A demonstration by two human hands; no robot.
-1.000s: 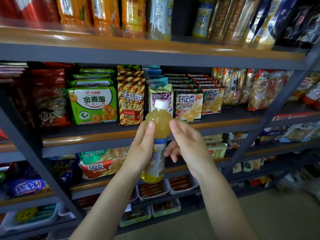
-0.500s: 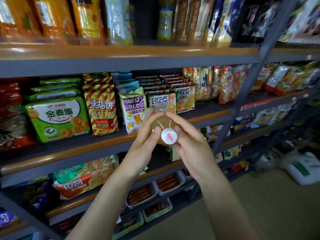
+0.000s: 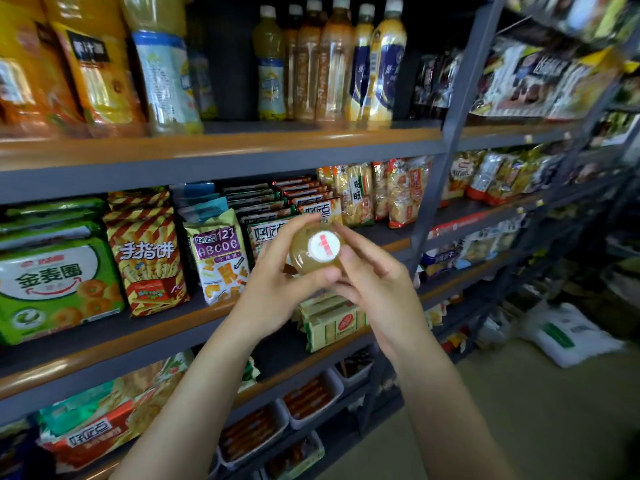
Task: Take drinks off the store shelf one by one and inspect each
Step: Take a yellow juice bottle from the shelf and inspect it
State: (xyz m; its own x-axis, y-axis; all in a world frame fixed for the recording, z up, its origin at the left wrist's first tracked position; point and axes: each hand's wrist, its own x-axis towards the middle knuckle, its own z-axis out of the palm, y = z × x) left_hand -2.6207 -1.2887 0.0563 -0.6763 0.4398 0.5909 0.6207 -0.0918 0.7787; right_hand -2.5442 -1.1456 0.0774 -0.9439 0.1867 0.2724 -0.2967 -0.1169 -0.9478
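Head view shows your left hand (image 3: 277, 289) and right hand (image 3: 377, 289) gripping one juice bottle (image 3: 313, 252), cap toward you, under inspection; other bottles (image 3: 329, 64) wait on the top shelf (image 3: 221, 140).

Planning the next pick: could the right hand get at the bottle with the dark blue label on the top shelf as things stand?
Probably not just yet. The right hand and the left hand both hold the juice bottle. The blue-label bottle stands at the shelf's front edge with nothing before it, so a freed hand should have an open path.
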